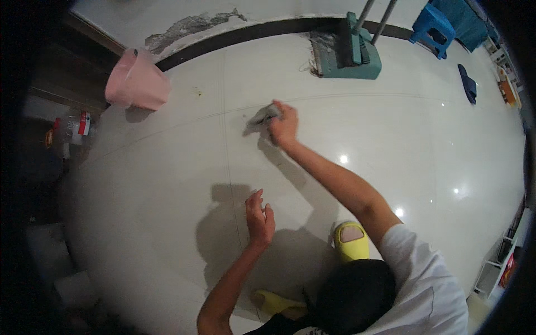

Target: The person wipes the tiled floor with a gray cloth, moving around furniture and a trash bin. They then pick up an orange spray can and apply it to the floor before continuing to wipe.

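Note:
My right hand grips a crumpled grey cloth at the end of my outstretched arm. Part of the cloth hangs out to the left of my fingers, over the pale tiled floor; whether it touches the tiles I cannot tell. Nearer to me, my left hand is held up with nothing in it, its fingers bent and apart. Small dark specks lie on the floor beyond the cloth.
A pink bin stands far left, near plastic bottles. By the wall are a green dustpan with a broom, a blue stool and a dark slipper. My feet wear yellow slippers. A white rack stands right.

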Motion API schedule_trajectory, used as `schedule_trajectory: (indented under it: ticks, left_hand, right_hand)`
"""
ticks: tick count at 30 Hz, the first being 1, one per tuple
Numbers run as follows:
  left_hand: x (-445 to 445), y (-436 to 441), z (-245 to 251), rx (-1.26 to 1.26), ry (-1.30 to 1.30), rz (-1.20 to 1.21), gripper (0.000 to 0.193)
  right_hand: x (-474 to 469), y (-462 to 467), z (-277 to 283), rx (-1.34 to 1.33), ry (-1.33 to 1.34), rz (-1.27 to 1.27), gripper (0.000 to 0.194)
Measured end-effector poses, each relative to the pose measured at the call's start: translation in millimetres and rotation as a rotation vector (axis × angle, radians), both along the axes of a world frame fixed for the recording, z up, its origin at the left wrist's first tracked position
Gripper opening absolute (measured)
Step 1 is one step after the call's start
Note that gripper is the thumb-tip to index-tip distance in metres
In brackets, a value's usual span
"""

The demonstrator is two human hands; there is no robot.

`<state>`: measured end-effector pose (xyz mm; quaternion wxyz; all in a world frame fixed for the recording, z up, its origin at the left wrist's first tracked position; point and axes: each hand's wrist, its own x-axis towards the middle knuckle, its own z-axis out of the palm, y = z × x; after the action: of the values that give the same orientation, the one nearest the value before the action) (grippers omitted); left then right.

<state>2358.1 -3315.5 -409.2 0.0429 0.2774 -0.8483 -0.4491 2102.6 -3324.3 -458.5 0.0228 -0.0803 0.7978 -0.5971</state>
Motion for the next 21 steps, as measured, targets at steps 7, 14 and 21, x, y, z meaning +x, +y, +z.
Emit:
schedule_trajectory:
  ticks: [7, 14, 21]
  left_hand:
    - [-12, 12, -38, 0.122, 0.014, 0.317, 0.046]
    - [-9, 58, -62, 0.027, 0.003, 0.222, 0.049]
    - [0, 63, -45, 0.126, 0.015, 0.397, 0.049]
  right_hand:
    - [8, 245, 57, -0.149, -0.082, 0.041, 0.054]
    - [126, 330, -42, 0.831, 0.055, -0.398, 0.066]
    - [39, 52, -40, 0.426, 0.195, 0.055, 0.059]
